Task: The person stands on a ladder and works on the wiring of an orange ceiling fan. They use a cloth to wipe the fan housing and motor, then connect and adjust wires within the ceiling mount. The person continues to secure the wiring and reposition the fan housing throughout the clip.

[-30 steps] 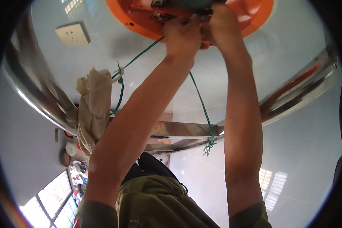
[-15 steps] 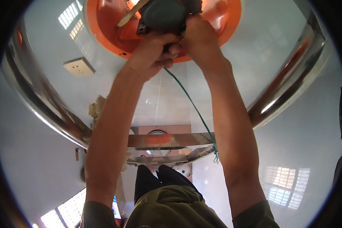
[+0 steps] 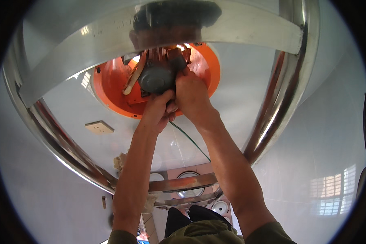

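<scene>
Grey motor housing [image 3: 156, 79] sat at the centre of an orange round mount [image 3: 110, 87], overhead and just below a broad shiny metal bar [image 3: 248, 28], with copper-coloured windings showing above it. From the left, the left hand [image 3: 158, 112] reached up with its fingers curled against the housing's underside, and the right hand [image 3: 191, 95], touching the left, was closed around the housing's right side. A thin green wire [image 3: 191, 140] hung down between the two forearms, and curved steel ladder rails [image 3: 272, 118] framed the scene.

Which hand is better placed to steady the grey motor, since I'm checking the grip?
Probably the left hand: it sits right under the grey motor, fingers touching its lower edge. The right hand is beside it, on the orange disc side.
</scene>
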Demonstrator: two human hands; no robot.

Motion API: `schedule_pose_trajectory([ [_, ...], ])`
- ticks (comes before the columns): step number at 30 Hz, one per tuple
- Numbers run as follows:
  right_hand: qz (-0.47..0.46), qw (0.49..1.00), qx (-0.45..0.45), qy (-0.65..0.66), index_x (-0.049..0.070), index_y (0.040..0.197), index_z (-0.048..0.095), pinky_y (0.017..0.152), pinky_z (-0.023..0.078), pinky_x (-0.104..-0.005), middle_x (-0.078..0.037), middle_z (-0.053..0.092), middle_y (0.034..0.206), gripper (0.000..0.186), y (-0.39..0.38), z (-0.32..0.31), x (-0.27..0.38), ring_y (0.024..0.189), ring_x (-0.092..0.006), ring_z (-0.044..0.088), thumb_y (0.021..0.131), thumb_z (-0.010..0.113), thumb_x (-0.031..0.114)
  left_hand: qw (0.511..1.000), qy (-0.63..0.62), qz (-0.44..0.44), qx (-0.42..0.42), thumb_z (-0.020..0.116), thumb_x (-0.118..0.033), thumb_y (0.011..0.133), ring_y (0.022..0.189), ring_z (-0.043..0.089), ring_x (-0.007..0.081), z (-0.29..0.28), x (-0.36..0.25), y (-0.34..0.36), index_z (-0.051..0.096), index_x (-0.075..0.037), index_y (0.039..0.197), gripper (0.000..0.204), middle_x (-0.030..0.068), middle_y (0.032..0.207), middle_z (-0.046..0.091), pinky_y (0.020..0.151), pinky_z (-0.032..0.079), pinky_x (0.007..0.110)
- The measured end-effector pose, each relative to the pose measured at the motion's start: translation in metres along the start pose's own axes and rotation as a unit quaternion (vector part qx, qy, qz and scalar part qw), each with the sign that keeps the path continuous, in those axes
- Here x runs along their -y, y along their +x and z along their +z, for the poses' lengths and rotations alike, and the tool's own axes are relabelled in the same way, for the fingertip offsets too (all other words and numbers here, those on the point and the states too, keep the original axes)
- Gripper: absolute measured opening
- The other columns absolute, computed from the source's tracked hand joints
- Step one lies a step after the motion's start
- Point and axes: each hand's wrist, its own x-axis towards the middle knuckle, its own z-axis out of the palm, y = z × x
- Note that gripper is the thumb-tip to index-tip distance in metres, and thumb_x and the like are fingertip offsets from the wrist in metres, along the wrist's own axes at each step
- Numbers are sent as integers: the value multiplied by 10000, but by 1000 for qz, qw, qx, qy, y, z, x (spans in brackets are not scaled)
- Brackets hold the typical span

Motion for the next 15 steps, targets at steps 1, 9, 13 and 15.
schedule_pose_trajectory([
  [1, 13, 999, 22, 21, -111, 981, 657, 795, 604, -500, -321, 699, 1039, 208, 1, -2, 3, 953, -475, 717, 830, 695, 27, 1000, -5, 3, -7, 546, -191, 1057, 555, 421, 98, -2, 1, 1, 577, -150, 906, 160, -44, 612, 435, 523, 389, 297],
  [9, -3, 1000, -21, -22, -49, 937, 689, 812, 605, -452, -244, 720, 986, 467, 0, 6, -10, 952, -391, 741, 553, 911, 97, 999, 36, 25, -15, 544, -188, 1049, 524, 446, 98, 13, -4, -5, 601, -125, 972, 114, -29, 620, 457, 461, 381, 282],
  [13, 9, 1000, 12, -5, -108, 1011, 651, 876, 600, -498, -297, 697, 1116, 334, -4, -9, 7, 1039, -473, 705, 728, 799, -10, 997, 63, 34, -42, 582, -191, 1024, 522, 464, 80, 15, -5, -7, 614, -95, 997, 104, -25, 634, 497, 422, 358, 271],
  [15, 35, 999, 28, 21, -110, 1021, 651, 895, 590, -506, -300, 693, 1126, 323, 0, -9, 1, 1045, -478, 699, 738, 772, -13, 996, 69, 41, -41, 602, -176, 996, 520, 475, 70, 20, -7, -7, 619, -90, 997, 87, -28, 644, 517, 405, 368, 269],
])
